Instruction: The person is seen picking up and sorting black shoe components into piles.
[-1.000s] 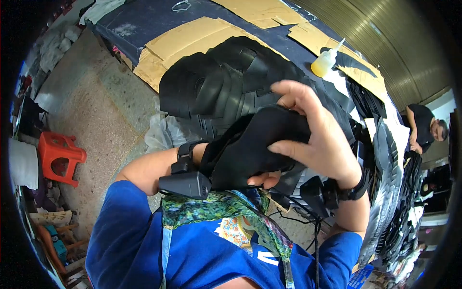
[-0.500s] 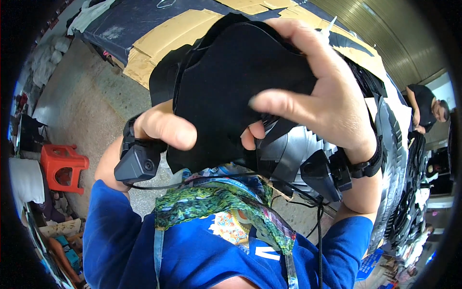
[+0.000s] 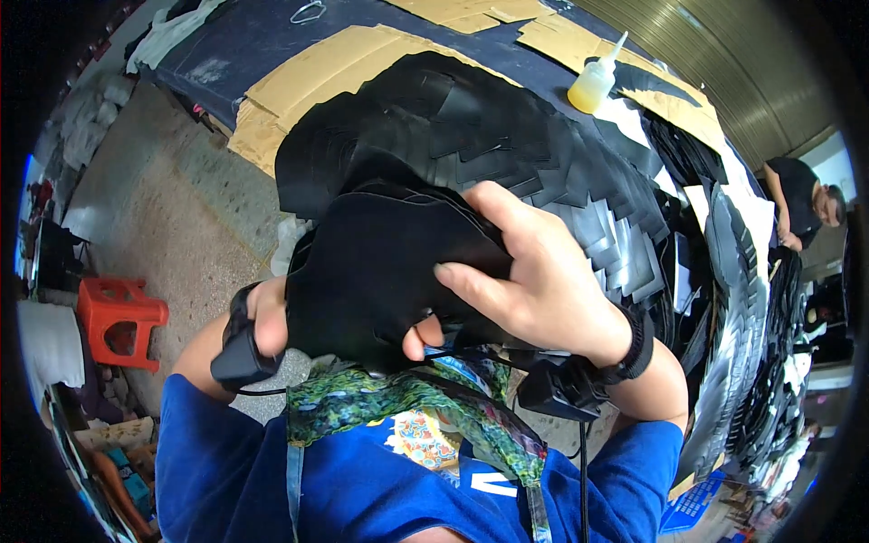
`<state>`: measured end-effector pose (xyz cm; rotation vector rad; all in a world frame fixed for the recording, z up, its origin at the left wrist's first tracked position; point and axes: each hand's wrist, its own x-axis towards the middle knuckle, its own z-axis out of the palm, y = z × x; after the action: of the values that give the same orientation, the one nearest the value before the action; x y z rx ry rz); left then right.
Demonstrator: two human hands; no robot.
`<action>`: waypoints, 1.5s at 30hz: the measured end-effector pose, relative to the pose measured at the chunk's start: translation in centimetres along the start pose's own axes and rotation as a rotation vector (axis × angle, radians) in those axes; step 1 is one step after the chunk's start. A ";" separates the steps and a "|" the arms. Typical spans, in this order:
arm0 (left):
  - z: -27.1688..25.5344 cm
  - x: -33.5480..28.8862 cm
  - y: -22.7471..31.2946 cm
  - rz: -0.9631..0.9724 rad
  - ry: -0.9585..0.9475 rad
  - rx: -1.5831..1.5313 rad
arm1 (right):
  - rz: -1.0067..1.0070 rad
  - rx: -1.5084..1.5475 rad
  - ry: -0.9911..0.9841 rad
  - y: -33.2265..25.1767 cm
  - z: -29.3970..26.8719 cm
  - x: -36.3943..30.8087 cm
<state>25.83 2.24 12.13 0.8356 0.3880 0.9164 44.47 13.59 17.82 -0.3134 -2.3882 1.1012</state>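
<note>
A stack of black cut material pieces (image 3: 380, 262) is held close in front of my chest. My right hand (image 3: 534, 281) grips it from the top and right side, fingers curled over its face. My left hand (image 3: 272, 317) is mostly hidden under the stack and holds it from below; one fingertip shows at its lower edge. Each wrist carries a black strapped device. Behind the stack, a large heap of overlapping black pieces (image 3: 507, 136) covers the table.
Brown cardboard sheets (image 3: 335, 63) lie on the dark table top (image 3: 226, 45). A yellow squeeze bottle (image 3: 593, 81) stands at the back. A red plastic stool (image 3: 118, 317) sits on the concrete floor at left. Another person (image 3: 801, 204) works at far right.
The stack has come down from close to the camera toward my chest. The heap on the table shows again behind it. Both hands still hold the stack.
</note>
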 end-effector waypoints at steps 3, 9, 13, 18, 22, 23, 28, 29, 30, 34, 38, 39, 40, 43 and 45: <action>-1.5 -1.1 0.3 -0.016 -0.128 0.118 | 0.009 0.029 -0.027 0.5 0.6 0.3; -0.1 -0.9 0.5 0.170 0.052 -0.171 | -0.018 0.235 -0.131 0.9 1.4 2.2; -1.4 -1.0 -1.2 0.222 0.075 -0.017 | -0.102 0.175 -0.227 2.0 1.3 2.5; -2.2 -0.9 -0.8 0.053 -0.136 0.170 | -0.212 -0.044 -0.190 2.7 0.7 0.9; -1.6 -1.8 -0.9 -0.078 -0.113 0.082 | -0.305 0.094 -0.268 2.1 1.0 0.1; -1.5 -1.9 -1.1 -0.059 -0.103 0.001 | -0.315 0.073 -0.208 1.8 0.8 -0.1; -1.4 -1.0 -1.7 -0.118 -0.107 0.019 | -0.466 -0.234 0.041 2.0 1.6 -0.8; -1.1 -1.0 -1.8 -0.114 -0.079 -0.025 | -0.503 -0.336 0.012 1.6 1.1 -0.7; -0.6 -0.9 -1.7 -0.111 -0.082 -0.026 | -0.502 -0.339 0.009 1.6 1.2 -0.8; -1.6 -2.0 -2.8 -0.116 0.155 -0.135 | -0.386 -0.280 0.061 1.2 1.5 -1.2; -1.1 -1.6 -2.6 0.008 -0.024 0.035 | -0.333 -0.301 0.003 1.1 1.9 -1.2; -1.2 -1.5 -2.6 0.021 -0.038 0.063 | -0.273 -0.237 0.017 1.1 1.9 -1.3; -1.2 -1.5 -2.5 0.033 -0.051 0.091 | -0.212 -0.173 0.030 1.1 2.0 -1.3; -1.2 -1.3 -2.4 0.016 -0.025 0.009 | -0.288 -0.297 0.089 1.1 2.0 -1.2; -1.1 -1.5 -2.1 -0.088 0.053 -0.019 | -0.286 -0.360 0.064 0.6 1.9 -0.8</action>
<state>25.42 0.80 9.78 0.7720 0.4578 0.8603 44.21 12.44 16.07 -0.1176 -2.4698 0.5256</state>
